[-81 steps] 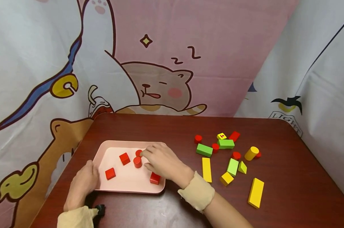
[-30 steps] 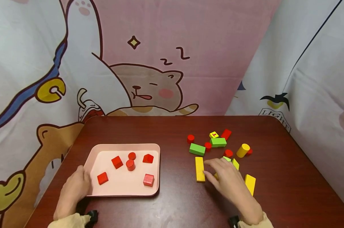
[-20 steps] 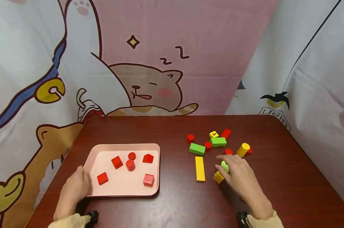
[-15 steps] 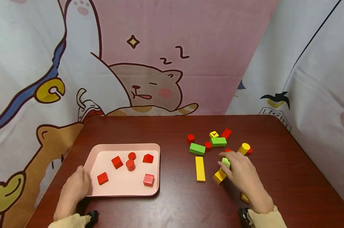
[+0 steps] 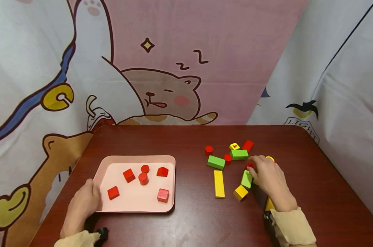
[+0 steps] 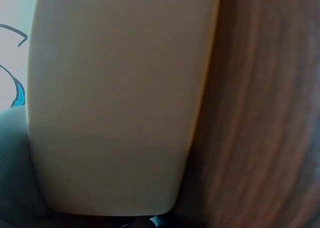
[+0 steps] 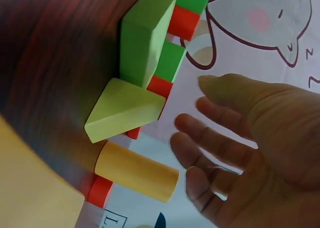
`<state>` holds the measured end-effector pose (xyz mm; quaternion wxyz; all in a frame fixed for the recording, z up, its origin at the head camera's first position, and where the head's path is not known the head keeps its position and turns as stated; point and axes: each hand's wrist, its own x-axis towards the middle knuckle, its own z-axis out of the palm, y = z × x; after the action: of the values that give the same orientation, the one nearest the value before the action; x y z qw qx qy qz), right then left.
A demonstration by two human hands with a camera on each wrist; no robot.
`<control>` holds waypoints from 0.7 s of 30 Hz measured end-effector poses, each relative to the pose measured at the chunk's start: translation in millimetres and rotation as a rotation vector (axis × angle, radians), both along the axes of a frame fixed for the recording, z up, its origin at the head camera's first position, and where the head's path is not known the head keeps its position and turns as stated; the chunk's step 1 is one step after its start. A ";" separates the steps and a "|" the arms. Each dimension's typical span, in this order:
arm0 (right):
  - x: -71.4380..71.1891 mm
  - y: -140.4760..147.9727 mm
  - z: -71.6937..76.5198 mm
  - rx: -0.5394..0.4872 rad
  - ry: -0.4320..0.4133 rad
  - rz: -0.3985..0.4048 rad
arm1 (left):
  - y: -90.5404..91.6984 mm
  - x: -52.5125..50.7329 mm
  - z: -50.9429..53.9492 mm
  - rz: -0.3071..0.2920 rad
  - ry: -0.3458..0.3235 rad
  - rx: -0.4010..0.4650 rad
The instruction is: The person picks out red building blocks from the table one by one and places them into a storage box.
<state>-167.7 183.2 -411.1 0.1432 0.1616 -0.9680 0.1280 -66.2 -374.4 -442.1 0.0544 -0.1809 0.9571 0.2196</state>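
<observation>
In the head view, my left hand [image 5: 82,202] grips the left rim of the pink tray [image 5: 137,208], its fingertips hidden; the left wrist view shows the tray's pale surface [image 6: 120,98] close up. Several red blocks, cubes and cylinders among them, lie in the tray. My right hand [image 5: 271,178] is over the block group, thumb and forefinger apart around a partly covered red cylinder [image 5: 249,165]. The right wrist view shows the right hand [image 7: 260,138] with fingers loosely bent and nothing held, beside a yellow cylinder [image 7: 137,171] and a yellow-green triangular block [image 7: 125,110].
Around the right hand lie green blocks [image 5: 216,162], a long yellow block [image 5: 219,184], a yellow cube [image 5: 240,192], a red block [image 5: 247,145] and small red cylinders [image 5: 209,150]. A printed cloth [image 5: 235,61] hangs behind the brown table [image 5: 198,223].
My right hand has left the tray, crossed to the blocks on the right and moved back from the green block to a red cylinder. My left hand stays at the tray.
</observation>
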 end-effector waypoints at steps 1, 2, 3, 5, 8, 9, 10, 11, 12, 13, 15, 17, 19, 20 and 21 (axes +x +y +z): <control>-1.6 0.7 -0.4 0.003 -0.013 -0.004 | 0.2 -0.2 -0.2 0.000 -0.004 0.001; -3.0 1.4 -0.7 0.007 -0.029 -0.006 | 0.5 -0.4 -0.2 0.001 -0.010 0.004; -4.5 1.8 -0.9 0.012 -0.044 -0.008 | 0.7 -0.7 0.0 0.003 -0.016 0.006; -7.2 2.0 -0.8 0.019 -0.086 -0.012 | 1.1 -0.9 0.0 0.008 -0.017 0.003; -10.6 1.2 -0.1 0.024 -0.144 -0.016 | 1.1 -1.0 0.4 0.017 -0.018 0.009; -11.5 1.0 0.2 0.025 -0.160 -0.019 | 1.1 -0.9 0.4 0.017 -0.015 0.009; -12.3 0.6 0.4 0.029 -0.176 -0.020 | 1.0 -0.7 0.2 0.015 -0.008 0.008; -13.0 0.4 0.4 0.035 -0.187 -0.021 | 1.0 -0.5 0.3 0.014 -0.008 0.011; -13.6 0.1 0.3 0.039 -0.199 -0.023 | 0.9 -0.4 0.4 0.012 -0.006 0.012; -14.3 0.0 0.2 0.045 -0.210 -0.024 | 0.9 -0.1 0.3 0.009 -0.003 0.012; -15.3 -0.3 -0.1 0.056 -0.226 -0.025 | 1.0 0.5 0.3 0.005 0.007 0.008; -16.1 -0.4 -0.7 0.061 -0.233 -0.025 | 1.1 0.9 0.3 0.004 0.017 0.004; -16.7 -0.5 -1.3 0.061 -0.234 -0.023 | 1.2 1.3 0.2 0.003 0.023 0.001; -16.9 -0.6 -1.6 0.061 -0.235 -0.021 | 1.3 1.6 0.0 0.004 0.026 -0.001; -16.9 -0.7 -1.9 0.060 -0.236 -0.018 | 1.5 1.9 -0.2 0.005 0.030 -0.003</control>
<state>-184.6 182.5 -413.0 0.0242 0.1411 -0.9829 0.1159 -64.3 -372.9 -442.3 0.0395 -0.1799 0.9577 0.2212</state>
